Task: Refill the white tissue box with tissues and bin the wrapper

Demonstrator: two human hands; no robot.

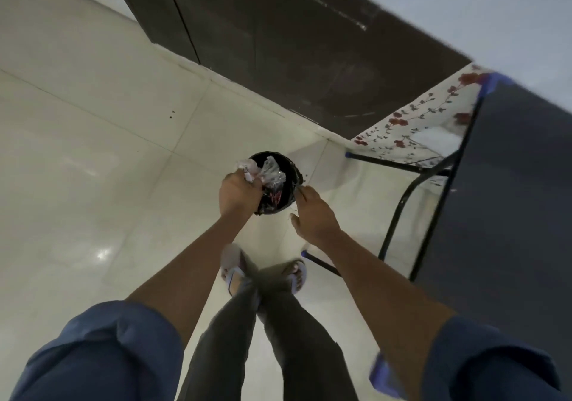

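- Person stands over a small black-lined bin (280, 184) on pale floor tiles (93, 153).
- Left hand (238, 195) fisted round a crumpled clear wrapper (263, 171), held right above the bin's open mouth.
- Right hand (312, 212) at the bin's right rim, fingers loosely spread; one fingertip seems to touch the liner, grip unclear.
- Table (510, 199) with floral cloth (411, 128) just beside, right.
- Tissue box not seen.

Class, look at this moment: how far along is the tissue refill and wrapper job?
Done: cannot be judged, since no tissue box is in view. In hand: the left hand grips the crumpled wrapper over the black-lined bin, while the right hand touches the rim. Left: releasing the wrapper into the bin.
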